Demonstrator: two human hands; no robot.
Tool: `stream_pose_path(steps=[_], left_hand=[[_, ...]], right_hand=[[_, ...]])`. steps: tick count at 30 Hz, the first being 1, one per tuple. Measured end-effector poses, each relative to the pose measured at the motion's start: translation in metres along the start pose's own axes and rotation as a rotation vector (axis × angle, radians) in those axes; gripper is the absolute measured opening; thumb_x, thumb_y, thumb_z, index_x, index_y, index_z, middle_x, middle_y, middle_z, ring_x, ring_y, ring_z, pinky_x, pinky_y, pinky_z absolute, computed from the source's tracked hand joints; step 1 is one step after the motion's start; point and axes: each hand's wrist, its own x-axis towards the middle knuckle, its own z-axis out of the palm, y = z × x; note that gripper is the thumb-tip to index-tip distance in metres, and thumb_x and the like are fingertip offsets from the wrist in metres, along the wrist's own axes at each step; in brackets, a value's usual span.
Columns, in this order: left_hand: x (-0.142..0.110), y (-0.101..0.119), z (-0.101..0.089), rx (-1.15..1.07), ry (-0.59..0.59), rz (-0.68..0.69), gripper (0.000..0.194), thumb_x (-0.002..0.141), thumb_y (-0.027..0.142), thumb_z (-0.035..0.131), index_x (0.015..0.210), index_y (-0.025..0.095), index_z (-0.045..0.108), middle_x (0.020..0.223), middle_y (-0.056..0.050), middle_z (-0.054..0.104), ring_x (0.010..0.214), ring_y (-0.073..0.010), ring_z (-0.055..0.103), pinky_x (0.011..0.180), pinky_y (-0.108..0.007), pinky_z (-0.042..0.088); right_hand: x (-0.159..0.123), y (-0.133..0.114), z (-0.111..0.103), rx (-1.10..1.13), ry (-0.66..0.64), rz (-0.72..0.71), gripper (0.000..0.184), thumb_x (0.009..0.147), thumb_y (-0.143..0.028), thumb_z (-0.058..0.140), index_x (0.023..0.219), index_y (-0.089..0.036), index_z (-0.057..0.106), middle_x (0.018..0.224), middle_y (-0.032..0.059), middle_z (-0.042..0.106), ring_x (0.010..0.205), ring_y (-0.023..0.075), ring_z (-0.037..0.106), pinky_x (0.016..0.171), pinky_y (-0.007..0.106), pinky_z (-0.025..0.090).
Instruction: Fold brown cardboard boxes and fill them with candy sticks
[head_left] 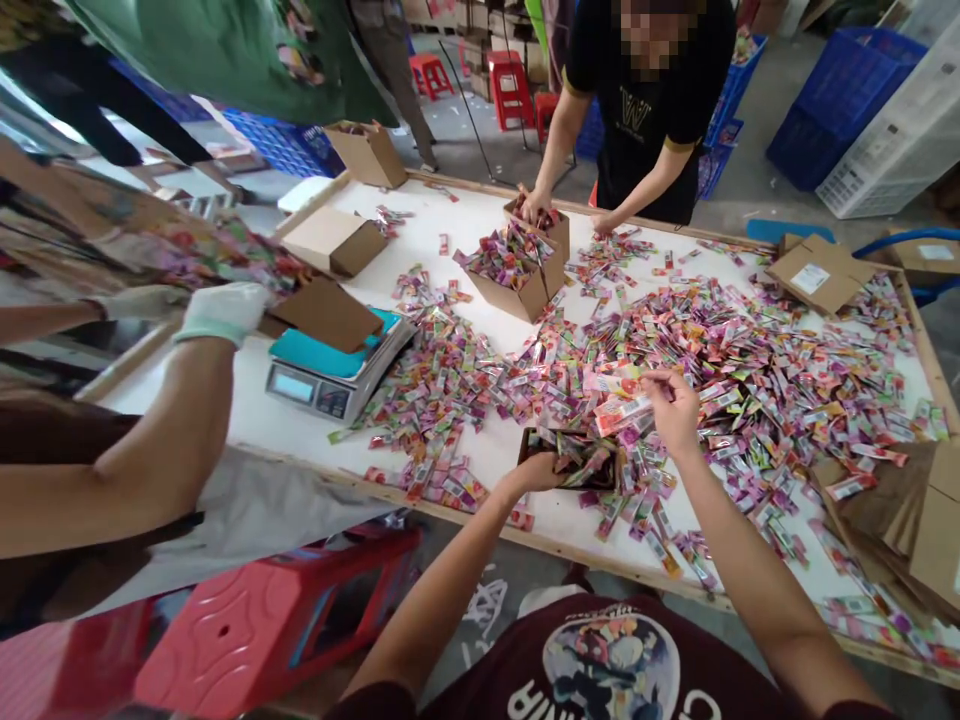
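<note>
A small open cardboard box (528, 450) stands near the front edge of the table, partly filled with stick-shaped candy packets (592, 462). My left hand (541, 472) reaches over its left side, the fingertips hidden among the packets inside. Above and right of this box, my right hand (676, 412) pinches a few clear-and-pink candy packets (622, 412) between thumb and fingers. Beneath and beyond that hand spreads a big loose pile of packets (705, 340) in pink, purple and green.
A co-worker across the table has a hand in one of two filled boxes (517, 300). At left, another person's gloved hands tilt a carton (326, 312) of packets over a digital scale (307, 385). Flattened cardboard (885, 490) lies right; a red stool (225, 630) stands below left.
</note>
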Motion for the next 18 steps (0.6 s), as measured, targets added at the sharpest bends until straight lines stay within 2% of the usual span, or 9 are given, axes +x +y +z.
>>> stream_pose_path(steps=[1, 3, 6, 7, 9, 11, 13, 16, 18], left_hand=[[-0.010, -0.002, -0.009, 0.008, -0.017, 0.012, 0.019, 0.080, 0.029, 0.074, 0.096, 0.022, 0.082, 0.101, -0.005, 0.082, 0.096, -0.0250, 0.075, 0.086, -0.028, 0.054], [-0.025, -0.003, -0.023, 0.047, 0.057, -0.004, 0.026, 0.084, 0.028, 0.068, 0.106, 0.024, 0.081, 0.106, -0.006, 0.082, 0.099, -0.0251, 0.075, 0.089, -0.029, 0.053], [-0.027, 0.009, -0.018, 0.102, 0.215, -0.017, 0.032, 0.094, 0.033, 0.058, 0.115, 0.021, 0.079, 0.112, -0.011, 0.080, 0.107, -0.0276, 0.074, 0.095, -0.033, 0.052], [-0.022, 0.016, -0.010, 0.088, 0.204, 0.003, 0.035, 0.095, 0.037, 0.058, 0.119, 0.020, 0.077, 0.120, -0.013, 0.079, 0.114, -0.0289, 0.072, 0.100, -0.034, 0.051], [-0.008, 0.033, 0.010, 0.025, 0.083, 0.034, 0.042, 0.095, 0.047, 0.060, 0.121, 0.020, 0.077, 0.129, -0.015, 0.076, 0.123, -0.0314, 0.068, 0.103, -0.036, 0.051], [0.003, 0.044, 0.023, -0.026, -0.033, 0.018, 0.046, 0.096, 0.054, 0.056, 0.117, 0.020, 0.079, 0.124, -0.014, 0.078, 0.117, -0.0323, 0.071, 0.098, -0.037, 0.053], [0.005, 0.044, 0.023, -0.077, -0.059, 0.049, 0.047, 0.098, 0.054, 0.052, 0.118, 0.021, 0.079, 0.121, -0.012, 0.080, 0.114, -0.0305, 0.072, 0.097, -0.035, 0.054], [-0.013, 0.023, 0.004, -0.236, 0.094, 0.124, 0.047, 0.096, 0.054, 0.056, 0.121, 0.021, 0.078, 0.120, -0.010, 0.080, 0.111, -0.0277, 0.072, 0.094, -0.032, 0.054], [-0.027, 0.001, -0.010, -0.317, 0.364, 0.014, 0.051, 0.096, 0.057, 0.054, 0.116, 0.017, 0.077, 0.111, -0.011, 0.080, 0.098, -0.0254, 0.073, 0.085, -0.031, 0.055]], right_hand=[[0.005, -0.003, -0.007, 0.022, 0.010, 0.017, 0.027, 0.090, -0.046, 0.070, 0.093, -0.019, 0.074, 0.092, 0.0066, 0.074, 0.085, 0.0199, 0.065, 0.082, 0.035, 0.054], [0.015, -0.004, -0.019, 0.041, 0.029, 0.014, 0.030, 0.087, -0.049, 0.073, 0.092, -0.020, 0.074, 0.093, 0.0069, 0.074, 0.086, 0.0206, 0.065, 0.082, 0.037, 0.054], [0.037, 0.006, -0.038, 0.046, 0.201, -0.006, 0.031, 0.085, -0.052, 0.075, 0.093, -0.022, 0.072, 0.095, 0.0075, 0.072, 0.089, 0.0223, 0.067, 0.085, 0.041, 0.055], [0.046, 0.012, -0.045, 0.054, 0.279, -0.001, 0.031, 0.084, -0.052, 0.075, 0.093, -0.023, 0.071, 0.095, 0.0079, 0.072, 0.091, 0.0233, 0.068, 0.086, 0.043, 0.055], [0.063, 0.030, -0.059, 0.066, 0.388, 0.039, 0.032, 0.083, -0.054, 0.073, 0.094, -0.025, 0.068, 0.096, 0.0088, 0.070, 0.094, 0.0257, 0.069, 0.088, 0.047, 0.054], [0.072, 0.047, -0.072, 0.064, 0.406, 0.093, 0.034, 0.082, -0.057, 0.071, 0.094, -0.026, 0.066, 0.097, 0.0109, 0.070, 0.096, 0.0274, 0.069, 0.089, 0.050, 0.054], [0.071, 0.059, -0.082, 0.052, 0.381, 0.121, 0.037, 0.080, -0.059, 0.071, 0.093, -0.025, 0.065, 0.097, 0.0127, 0.070, 0.095, 0.0278, 0.069, 0.089, 0.050, 0.054], [0.056, 0.064, -0.084, 0.071, 0.303, 0.146, 0.037, 0.078, -0.058, 0.075, 0.093, -0.025, 0.066, 0.094, 0.0112, 0.070, 0.090, 0.0263, 0.068, 0.085, 0.048, 0.055], [0.043, 0.061, -0.072, 0.111, 0.209, 0.182, 0.039, 0.077, -0.057, 0.076, 0.095, -0.024, 0.067, 0.092, 0.0092, 0.070, 0.086, 0.0242, 0.068, 0.081, 0.044, 0.056]])
